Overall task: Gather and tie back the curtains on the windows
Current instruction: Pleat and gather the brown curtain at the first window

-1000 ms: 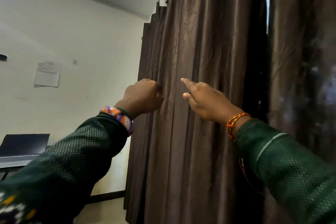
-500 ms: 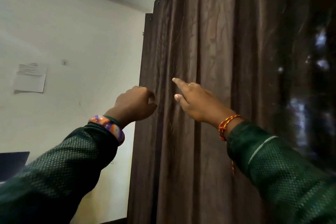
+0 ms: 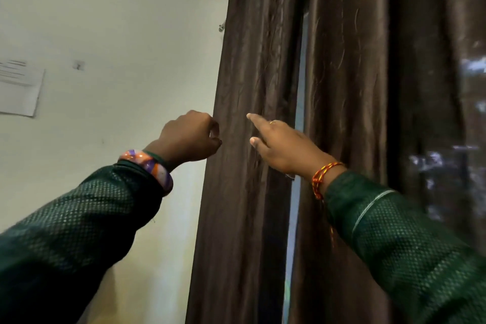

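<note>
The left curtain panel (image 3: pixel 236 166) hangs with its long axis vertical, from the top centre of the frame down to the bottom edge, leaning a little to the left toward the bottom. It is dark brown, shiny, with long vertical folds and fine wrinkles. Just right of it, across a narrow bright gap, hangs a second curtain panel (image 3: pixel 347 113) of the same cloth, filling the right side of the frame.

The left hand (image 3: pixel 189 137), in the centre, has its fingers curled and pinches the left edge of the left curtain panel. The right hand (image 3: pixel 278 144) lies on the folds with index finger straight, pointing to upper left; its other fingers are hidden.

A paper sheet (image 3: pixel 18 89) is on the wall at the left edge.
</note>
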Demonstrator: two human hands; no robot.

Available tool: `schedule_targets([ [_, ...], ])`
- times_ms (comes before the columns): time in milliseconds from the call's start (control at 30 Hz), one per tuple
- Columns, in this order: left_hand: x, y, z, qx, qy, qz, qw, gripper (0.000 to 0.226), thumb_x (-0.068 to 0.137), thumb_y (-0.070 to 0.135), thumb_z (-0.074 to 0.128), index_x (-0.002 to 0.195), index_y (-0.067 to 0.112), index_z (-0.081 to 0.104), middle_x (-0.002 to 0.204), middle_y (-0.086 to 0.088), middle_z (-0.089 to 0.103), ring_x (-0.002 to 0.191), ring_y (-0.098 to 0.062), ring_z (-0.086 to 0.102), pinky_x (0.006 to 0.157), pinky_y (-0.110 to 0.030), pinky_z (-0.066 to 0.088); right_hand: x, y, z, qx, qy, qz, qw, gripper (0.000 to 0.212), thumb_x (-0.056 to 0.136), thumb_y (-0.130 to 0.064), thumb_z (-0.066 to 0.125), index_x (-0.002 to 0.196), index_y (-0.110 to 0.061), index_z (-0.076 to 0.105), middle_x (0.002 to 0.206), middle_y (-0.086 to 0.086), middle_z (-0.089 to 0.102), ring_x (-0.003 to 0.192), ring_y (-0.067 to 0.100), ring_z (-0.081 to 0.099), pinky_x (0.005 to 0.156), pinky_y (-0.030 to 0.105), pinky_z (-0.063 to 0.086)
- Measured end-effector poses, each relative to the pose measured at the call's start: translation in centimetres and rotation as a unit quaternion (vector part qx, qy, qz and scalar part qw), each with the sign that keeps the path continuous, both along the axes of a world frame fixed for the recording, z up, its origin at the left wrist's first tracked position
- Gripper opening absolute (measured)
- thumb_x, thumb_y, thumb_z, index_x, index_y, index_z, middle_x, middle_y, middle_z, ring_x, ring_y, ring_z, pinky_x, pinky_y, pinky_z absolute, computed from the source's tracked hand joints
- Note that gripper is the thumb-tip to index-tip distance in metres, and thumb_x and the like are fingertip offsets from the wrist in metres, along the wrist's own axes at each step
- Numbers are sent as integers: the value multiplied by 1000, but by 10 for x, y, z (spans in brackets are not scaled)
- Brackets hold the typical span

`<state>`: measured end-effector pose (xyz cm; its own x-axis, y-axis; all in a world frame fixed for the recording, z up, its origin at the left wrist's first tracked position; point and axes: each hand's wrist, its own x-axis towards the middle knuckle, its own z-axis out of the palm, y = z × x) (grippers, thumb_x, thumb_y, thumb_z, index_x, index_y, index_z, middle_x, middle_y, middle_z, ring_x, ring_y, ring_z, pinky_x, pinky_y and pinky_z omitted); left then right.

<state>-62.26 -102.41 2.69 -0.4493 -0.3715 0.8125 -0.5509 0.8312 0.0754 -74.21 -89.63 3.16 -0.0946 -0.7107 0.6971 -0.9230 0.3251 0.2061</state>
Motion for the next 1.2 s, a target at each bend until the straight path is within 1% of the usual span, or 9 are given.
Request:
schedule_targets([
  [167,-23,-93,25,-40,-17,-26,999,25,88,30,53,107,21,66,110,-9,61,103,-31,56,77,-32,44,-18,-89,21,-3,-12,-52,999,54,100,-30,35,150,-19,14,141,9,43,131,26,39,99,43,39],
  [267,-35,-139,40,-59,-10,-49,997,25,87,29,53,107,22,66,111,-10,61,103,-33,56,78,-33,45,-30,-130,32,-5,-9,-96,995,55,100,-29,34,150,-18,14,140,9,44,130,27,40,98,44,40],
  [467,-85,-188,52,-61,-3,-137,989,25,86,32,55,105,21,66,111,-12,62,102,-34,58,78,-34,46,-68,-164,38,-3,0,-189,982,55,98,-28,38,148,-16,17,142,11,43,132,30,37,98,43,39],
  [533,-104,-197,53,-50,0,-172,984,25,86,35,55,104,22,66,112,-11,61,102,-33,58,78,-33,45,-83,-169,42,-14,5,-217,976,57,98,-29,39,148,-16,17,145,11,39,134,30,35,100,43,38],
  [700,-149,-216,61,-15,11,-255,967,29,86,35,55,107,16,65,108,-9,63,98,-29,61,79,-35,50,-111,-176,53,-79,40,-264,960,62,95,-29,44,149,-17,16,156,12,16,143,28,17,110,41,29],
  [767,-166,-224,68,-4,7,-282,959,29,87,33,56,108,15,65,105,-7,64,95,-25,61,77,-33,49,-121,-180,59,-119,50,-274,953,65,94,-30,47,149,-18,16,157,14,11,144,30,14,111,41,28],
  [900,-199,-238,88,-1,7,-318,948,29,88,32,56,109,14,65,106,-8,65,93,-24,63,84,-41,53,-146,-193,74,-187,35,-292,937,69,92,-29,50,149,-16,13,157,18,3,144,35,11,109,45,30],
  [1033,-228,-247,104,-15,19,-338,941,28,88,32,56,107,14,66,104,-8,66,92,-23,63,84,-40,54,-169,-206,93,-246,-13,-293,924,70,91,-25,52,149,-15,14,156,24,-2,142,41,14,107,48,31],
  [1200,-259,-263,113,-11,29,-365,931,29,86,33,57,106,14,64,107,-8,65,96,-25,62,86,-43,53,-188,-225,103,-270,-40,-281,920,61,90,-18,51,144,-12,23,154,29,3,130,47,37,101,45,37],
])
